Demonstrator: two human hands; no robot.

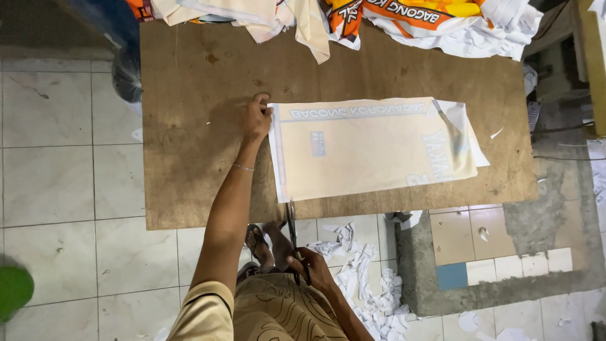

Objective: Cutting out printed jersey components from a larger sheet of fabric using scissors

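While the left hand presses flat on the sheet's far-left edge, the right hand grips scissors at its near edge.

No packages, labels, signs or screens visible

The sheet is pale cream with faint white lettering and a white edge, lying on a brown desk. Crumpled cloth is orange, yellow and white. The floor has off-white tiles, strewn with white scraps.
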